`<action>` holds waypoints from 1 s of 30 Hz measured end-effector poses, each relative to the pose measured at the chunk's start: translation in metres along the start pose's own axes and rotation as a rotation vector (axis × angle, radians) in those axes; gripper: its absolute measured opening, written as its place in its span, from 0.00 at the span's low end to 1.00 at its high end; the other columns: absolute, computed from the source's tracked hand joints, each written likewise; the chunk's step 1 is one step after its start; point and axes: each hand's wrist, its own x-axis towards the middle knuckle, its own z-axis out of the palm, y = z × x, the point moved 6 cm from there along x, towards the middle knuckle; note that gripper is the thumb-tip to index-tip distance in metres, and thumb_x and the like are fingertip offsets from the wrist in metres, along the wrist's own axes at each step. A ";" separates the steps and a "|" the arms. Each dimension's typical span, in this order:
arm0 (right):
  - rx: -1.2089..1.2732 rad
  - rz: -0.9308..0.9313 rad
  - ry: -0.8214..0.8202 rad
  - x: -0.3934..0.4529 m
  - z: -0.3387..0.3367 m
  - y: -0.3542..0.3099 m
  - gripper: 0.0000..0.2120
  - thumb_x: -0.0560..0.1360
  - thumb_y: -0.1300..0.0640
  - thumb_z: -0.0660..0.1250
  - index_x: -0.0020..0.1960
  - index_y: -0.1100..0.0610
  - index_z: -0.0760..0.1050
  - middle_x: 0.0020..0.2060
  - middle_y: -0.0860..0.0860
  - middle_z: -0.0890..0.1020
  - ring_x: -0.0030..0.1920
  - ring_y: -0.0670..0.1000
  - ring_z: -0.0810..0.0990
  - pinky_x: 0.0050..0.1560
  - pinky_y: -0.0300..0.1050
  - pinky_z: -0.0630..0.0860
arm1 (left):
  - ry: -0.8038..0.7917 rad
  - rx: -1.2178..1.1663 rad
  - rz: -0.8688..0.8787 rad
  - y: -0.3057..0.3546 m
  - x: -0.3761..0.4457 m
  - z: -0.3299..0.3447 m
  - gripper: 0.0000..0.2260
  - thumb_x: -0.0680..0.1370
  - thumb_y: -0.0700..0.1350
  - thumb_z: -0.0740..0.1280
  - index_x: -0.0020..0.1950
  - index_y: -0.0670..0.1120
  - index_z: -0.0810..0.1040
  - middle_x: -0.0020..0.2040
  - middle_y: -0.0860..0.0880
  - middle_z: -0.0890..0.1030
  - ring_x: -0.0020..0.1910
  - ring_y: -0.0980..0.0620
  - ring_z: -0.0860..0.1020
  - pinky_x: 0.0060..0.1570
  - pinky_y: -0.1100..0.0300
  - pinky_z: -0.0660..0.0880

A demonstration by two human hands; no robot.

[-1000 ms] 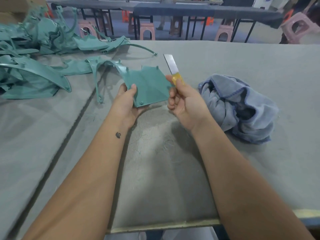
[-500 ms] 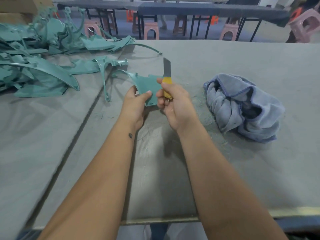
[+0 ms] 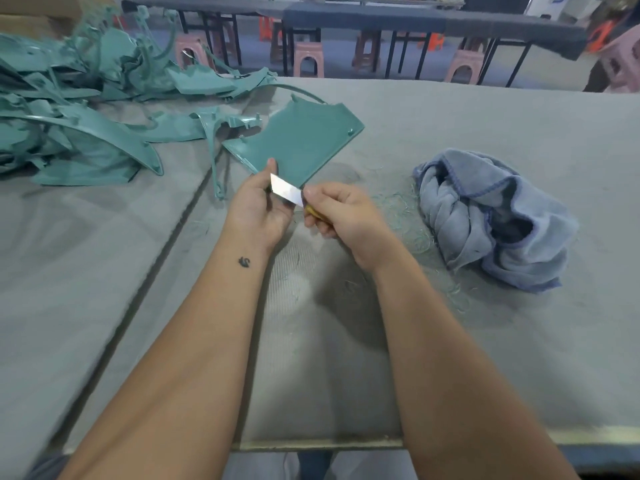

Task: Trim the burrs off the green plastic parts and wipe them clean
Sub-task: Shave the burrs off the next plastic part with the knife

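We've got the left hand (image 3: 258, 206) pinching the green part (image 3: 298, 143), the right hand (image 3: 341, 213) gripping the blade (image 3: 285, 191) – its edge lies right by the left fingers (image 3: 271, 168). One slip off the plastic and we could nick them – or gouge the part.

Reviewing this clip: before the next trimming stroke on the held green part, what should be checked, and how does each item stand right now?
1. Left hand grips the green part at its near corner: ok.
2. Right hand holds the knife by its yellow handle: ok.
3. Blade lies at the part's near edge: ok.
4. Left thumb and fingers lie clear of the blade's path: not ok, the blade crosses right by them.
5. Blue cloth lies within reach for wiping: ok.
6. Burrs remaining on this edge: cannot tell.
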 end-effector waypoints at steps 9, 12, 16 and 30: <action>-0.119 -0.035 0.003 -0.001 0.002 0.007 0.11 0.79 0.58 0.66 0.39 0.52 0.80 0.22 0.44 0.69 0.27 0.45 0.65 0.31 0.36 0.64 | -0.075 -0.031 -0.002 -0.002 -0.006 0.007 0.11 0.83 0.41 0.57 0.51 0.37 0.77 0.44 0.41 0.84 0.40 0.46 0.84 0.45 0.54 0.81; -0.106 -0.053 0.020 -0.001 0.000 0.008 0.12 0.79 0.59 0.65 0.37 0.51 0.79 0.23 0.44 0.69 0.28 0.45 0.66 0.32 0.38 0.64 | -0.088 -0.030 0.013 -0.003 -0.007 0.008 0.12 0.84 0.40 0.56 0.50 0.37 0.77 0.42 0.41 0.85 0.39 0.47 0.84 0.43 0.55 0.82; -0.085 -0.083 0.069 -0.002 -0.004 0.009 0.12 0.78 0.60 0.66 0.37 0.52 0.79 0.23 0.44 0.69 0.28 0.45 0.65 0.31 0.36 0.63 | -0.094 -0.042 0.016 -0.005 -0.009 0.010 0.13 0.84 0.40 0.54 0.49 0.36 0.76 0.40 0.42 0.85 0.38 0.47 0.84 0.42 0.54 0.81; -0.006 -0.139 0.133 -0.001 -0.010 0.009 0.12 0.76 0.58 0.66 0.36 0.50 0.80 0.24 0.47 0.68 0.28 0.45 0.65 0.31 0.38 0.64 | -0.008 -0.058 0.056 -0.007 -0.008 0.008 0.11 0.84 0.38 0.56 0.47 0.37 0.76 0.39 0.42 0.84 0.40 0.47 0.82 0.41 0.54 0.80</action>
